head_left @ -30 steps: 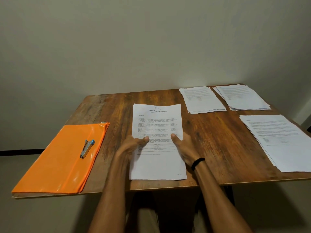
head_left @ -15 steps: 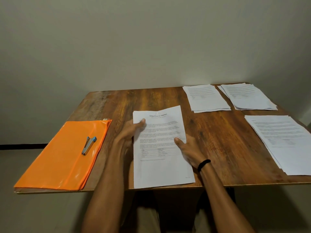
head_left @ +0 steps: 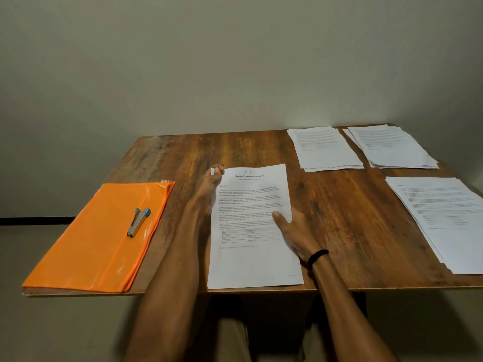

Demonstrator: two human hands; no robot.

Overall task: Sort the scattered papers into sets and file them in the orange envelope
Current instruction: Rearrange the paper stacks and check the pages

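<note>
**Centre set cornered, envelope off to 9 o'clock**

- Centre set point(head_left: 251, 257), headed "Sample Financial Statement", lies on the table point(head_left: 339, 218) straight ahead, long axis roughly 6 to 12.
- Left hand point(head_left: 209, 189) pinches its far-left corner at 11 o'clock, fingertips point(head_left: 217, 169) bunched.
- Right hand point(head_left: 295, 233) sits at the sheet's 3 o'clock edge, thumb laid on the page. The fingers are blurred, so gripping or only pressing: cannot tell.
- Orange envelope point(head_left: 86, 244) lies at 9 o'clock from the hands, apart from the set, long axis 7 to 1. A stapler point(head_left: 138, 222) rests on it. The left hand is nearer both.
- Three other stacks point(head_left: 324, 150) sit at 1 to 3 o'clock.
- Since a second ago: the left hand has climbed from mid-sheet to the far corner, and the page has swung slightly clockwise.
</note>
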